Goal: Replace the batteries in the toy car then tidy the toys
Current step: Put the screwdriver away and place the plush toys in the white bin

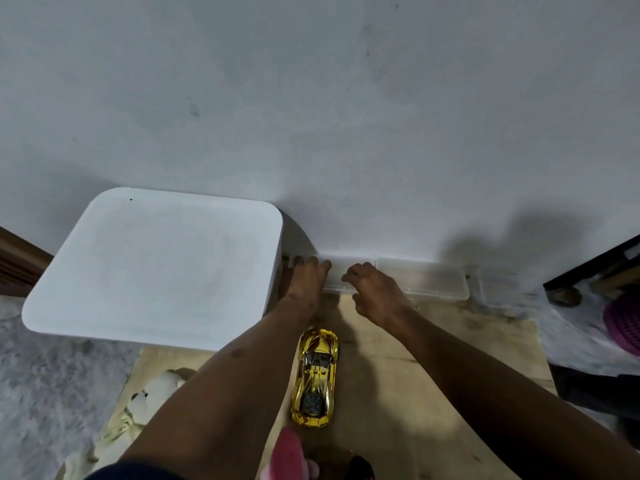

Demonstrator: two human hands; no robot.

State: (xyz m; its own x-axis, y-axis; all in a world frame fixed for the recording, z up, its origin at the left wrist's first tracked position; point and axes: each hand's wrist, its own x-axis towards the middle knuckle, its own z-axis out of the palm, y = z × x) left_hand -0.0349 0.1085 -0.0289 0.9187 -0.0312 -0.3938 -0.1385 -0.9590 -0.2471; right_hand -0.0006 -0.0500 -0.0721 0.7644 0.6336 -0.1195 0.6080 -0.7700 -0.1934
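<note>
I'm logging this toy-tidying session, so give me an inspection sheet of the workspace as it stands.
Surface: tan board on the floor, scuffed, running up to the wall.
Job's things: gold toy car upright on the board between the forearms; clear plastic box against the wall.
Clutter: white plush toy at the board's left edge; pink object at bottom, unclear.
Grippers: left hand and right hand reach to the clear box, fingers at its left end; grasp cannot be told.
Cables: nothing seen.
Surroundings: white stool left, white wall, purple basket right.
</note>
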